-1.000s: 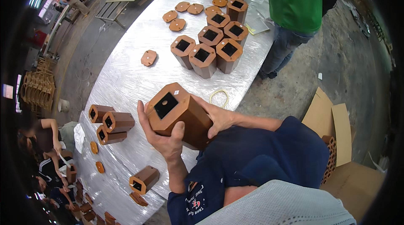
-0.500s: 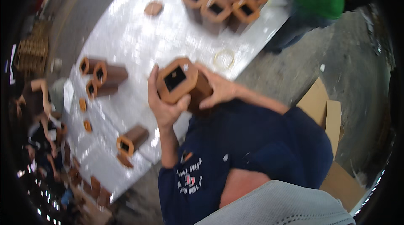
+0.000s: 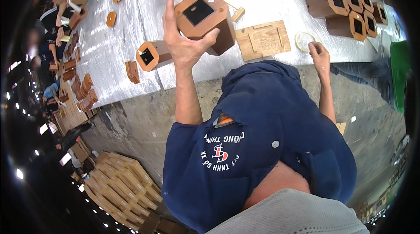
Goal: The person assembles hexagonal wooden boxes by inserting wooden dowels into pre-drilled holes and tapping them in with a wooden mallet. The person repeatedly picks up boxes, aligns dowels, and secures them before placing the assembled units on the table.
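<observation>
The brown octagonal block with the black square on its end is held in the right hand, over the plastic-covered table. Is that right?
Not quite: the head view shows the brown octagonal block with the black square in the left hand, not the right. It is indeed over the plastic-covered table.

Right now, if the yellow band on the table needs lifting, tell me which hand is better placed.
Probably the right hand: it is right at the yellow band, though contact is unclear. The left hand is farther off and holds the brown octagonal box.
</observation>
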